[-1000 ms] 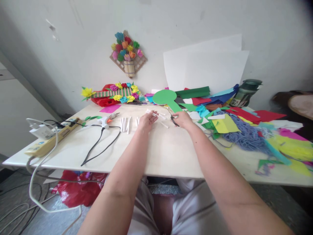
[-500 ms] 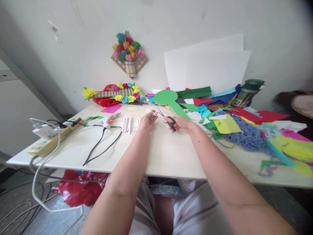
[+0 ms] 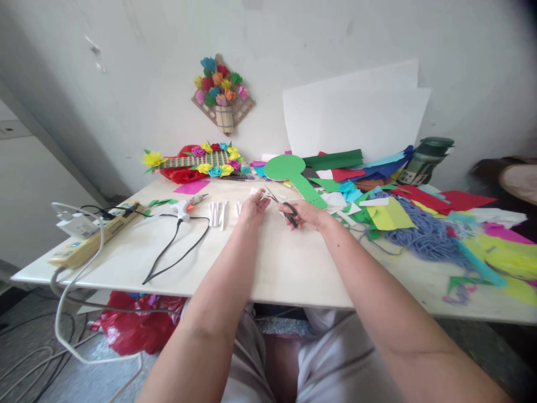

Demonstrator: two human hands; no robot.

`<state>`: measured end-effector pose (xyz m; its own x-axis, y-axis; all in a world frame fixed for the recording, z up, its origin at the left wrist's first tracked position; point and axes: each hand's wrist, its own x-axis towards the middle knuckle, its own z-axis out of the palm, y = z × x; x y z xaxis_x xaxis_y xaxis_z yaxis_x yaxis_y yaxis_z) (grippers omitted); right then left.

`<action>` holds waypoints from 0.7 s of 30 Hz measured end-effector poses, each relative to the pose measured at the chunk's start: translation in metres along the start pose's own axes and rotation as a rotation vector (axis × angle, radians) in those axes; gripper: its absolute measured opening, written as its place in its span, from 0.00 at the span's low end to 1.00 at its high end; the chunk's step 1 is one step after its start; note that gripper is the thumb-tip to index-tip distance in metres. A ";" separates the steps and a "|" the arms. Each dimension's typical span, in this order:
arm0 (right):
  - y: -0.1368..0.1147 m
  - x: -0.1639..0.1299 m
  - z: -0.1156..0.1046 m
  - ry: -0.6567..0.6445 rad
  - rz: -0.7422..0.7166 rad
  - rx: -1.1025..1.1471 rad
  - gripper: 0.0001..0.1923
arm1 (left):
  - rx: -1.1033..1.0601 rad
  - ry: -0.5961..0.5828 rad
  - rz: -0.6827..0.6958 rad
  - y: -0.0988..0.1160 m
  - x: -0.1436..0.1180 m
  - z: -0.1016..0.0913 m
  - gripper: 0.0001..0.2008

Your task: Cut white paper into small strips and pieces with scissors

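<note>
My left hand (image 3: 255, 206) pinches a small white piece of paper (image 3: 254, 191) over the middle of the table. In my right hand (image 3: 304, 212) is a pair of black-handled scissors (image 3: 290, 215), its blades spread and pointing up-left, close to the left fingertips. Whether the blades touch the paper I cannot tell. Several thin white paper rolls (image 3: 217, 215) lie side by side left of my left hand, a few partly hidden behind it. Beyond my hands lies a green round paper shape (image 3: 285, 167) with a long strip.
A glue gun (image 3: 183, 209) with a looping black cord lies at left, near a power strip (image 3: 96, 235). Coloured paper scraps and blue yarn (image 3: 428, 235) crowd the right side. A dark bottle (image 3: 425, 162) stands at the back right; a flower-decorated guitar shape (image 3: 197, 161) lies at the back left.
My right hand has moved slightly left with the scissors, bringing the blades nearer to my left fingertips. My left hand stays nearly in place.
</note>
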<state>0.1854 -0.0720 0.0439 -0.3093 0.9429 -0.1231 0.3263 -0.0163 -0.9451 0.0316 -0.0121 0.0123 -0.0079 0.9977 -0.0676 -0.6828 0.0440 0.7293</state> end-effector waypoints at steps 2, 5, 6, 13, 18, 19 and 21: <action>0.000 0.000 0.001 0.002 -0.003 -0.006 0.17 | -0.008 -0.003 0.000 0.000 0.001 0.000 0.05; 0.000 0.000 0.002 0.017 -0.002 -0.018 0.17 | -0.011 -0.004 -0.004 0.000 0.001 0.000 0.05; 0.000 0.001 0.002 0.019 -0.004 -0.019 0.17 | -0.010 -0.002 -0.006 0.000 0.001 0.000 0.05; 0.010 0.008 0.001 0.030 -0.055 -0.011 0.16 | -0.002 0.000 -0.007 0.001 -0.001 0.002 0.05; 0.012 0.010 0.001 0.051 -0.061 -0.015 0.14 | 0.002 0.018 -0.005 0.001 -0.001 0.002 0.05; 0.012 0.010 0.002 0.057 -0.057 -0.019 0.13 | 0.000 0.020 -0.001 0.001 -0.001 0.002 0.05; 0.011 0.010 0.002 0.069 -0.047 -0.026 0.12 | -0.008 0.017 0.009 0.001 -0.001 0.002 0.05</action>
<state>0.1843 -0.0637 0.0318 -0.2631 0.9631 -0.0570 0.3361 0.0361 -0.9411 0.0325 -0.0125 0.0139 -0.0266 0.9970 -0.0727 -0.6883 0.0344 0.7246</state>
